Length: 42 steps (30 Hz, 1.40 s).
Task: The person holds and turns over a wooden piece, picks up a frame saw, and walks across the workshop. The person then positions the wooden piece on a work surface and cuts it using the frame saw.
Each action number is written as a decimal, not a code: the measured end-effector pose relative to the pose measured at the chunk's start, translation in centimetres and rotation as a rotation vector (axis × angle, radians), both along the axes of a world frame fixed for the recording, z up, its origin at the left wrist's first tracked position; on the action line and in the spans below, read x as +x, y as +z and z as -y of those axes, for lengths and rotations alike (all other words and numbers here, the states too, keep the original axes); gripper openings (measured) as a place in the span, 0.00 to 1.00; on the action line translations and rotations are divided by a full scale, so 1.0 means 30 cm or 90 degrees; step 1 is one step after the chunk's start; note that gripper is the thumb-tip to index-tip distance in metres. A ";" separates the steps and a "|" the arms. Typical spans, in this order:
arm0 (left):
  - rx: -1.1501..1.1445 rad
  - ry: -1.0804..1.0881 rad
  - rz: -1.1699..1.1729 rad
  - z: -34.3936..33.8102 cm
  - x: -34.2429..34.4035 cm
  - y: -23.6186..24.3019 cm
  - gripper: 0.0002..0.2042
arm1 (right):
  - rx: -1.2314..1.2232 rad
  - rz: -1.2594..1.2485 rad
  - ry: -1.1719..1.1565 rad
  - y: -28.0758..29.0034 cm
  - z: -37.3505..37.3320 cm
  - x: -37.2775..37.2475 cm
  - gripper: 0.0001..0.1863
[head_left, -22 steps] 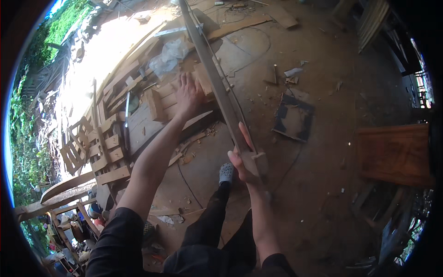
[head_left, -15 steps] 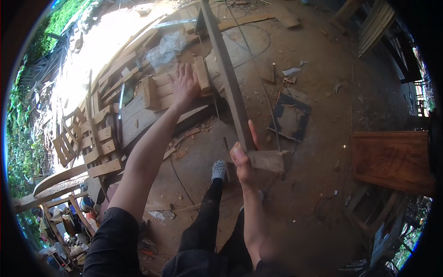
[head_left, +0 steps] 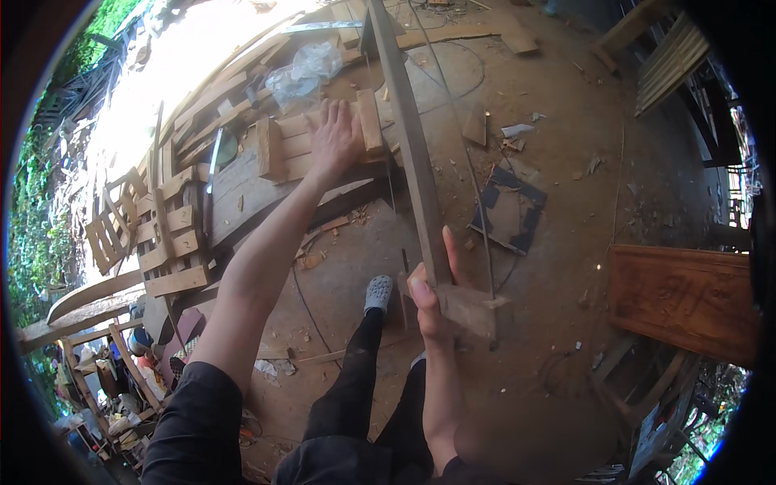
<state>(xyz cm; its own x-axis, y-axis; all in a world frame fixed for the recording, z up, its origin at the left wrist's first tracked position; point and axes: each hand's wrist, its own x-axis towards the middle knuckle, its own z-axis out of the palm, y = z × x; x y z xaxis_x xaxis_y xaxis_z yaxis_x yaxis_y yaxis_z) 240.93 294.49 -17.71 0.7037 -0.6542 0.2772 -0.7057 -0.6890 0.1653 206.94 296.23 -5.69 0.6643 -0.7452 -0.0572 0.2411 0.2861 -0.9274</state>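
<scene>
My left hand [head_left: 335, 139] lies with its fingers spread on a small slatted wooden piece [head_left: 296, 145] with raised end blocks, pressing it onto a thick plank bench [head_left: 246, 206]. My right hand [head_left: 432, 303] is wrapped round the near end of a wooden frame saw [head_left: 412, 145], where its long beam meets the end crosspiece. The saw stretches away from me, its narrow blade side running close past the slatted piece's right end. Whether the blade touches the wood I cannot tell.
A clear plastic bag [head_left: 305, 71] and a metal ruler [head_left: 215, 162] lie by the bench. Slatted wooden pieces [head_left: 174, 242] are piled at the left. On the dirt floor are wood chips and a dark-edged flat board [head_left: 509, 210]. A reddish-brown wooden panel [head_left: 679, 299] stands at the right.
My right hand has drawn the frame saw slightly toward me. The left hand stays spread on the slatted piece. The whole view has shifted a little.
</scene>
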 end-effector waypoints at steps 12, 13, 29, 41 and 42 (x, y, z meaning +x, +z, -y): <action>-0.048 0.029 -0.035 0.008 -0.007 0.013 0.25 | -0.052 -0.066 -0.033 -0.049 -0.090 -0.109 0.43; -0.048 0.021 -0.033 0.007 -0.006 0.013 0.26 | -0.038 -0.046 -0.041 -0.044 -0.102 -0.119 0.43; 0.000 0.062 -0.012 0.022 -0.002 0.006 0.25 | -0.063 -0.088 -0.039 -0.039 -0.103 -0.044 0.41; -0.021 0.036 -0.031 0.011 0.019 -0.014 0.26 | -0.141 -0.143 -0.047 0.068 -0.029 0.163 0.41; -0.020 0.035 -0.032 0.009 0.022 -0.016 0.26 | -0.109 -0.137 -0.032 0.081 -0.014 0.159 0.42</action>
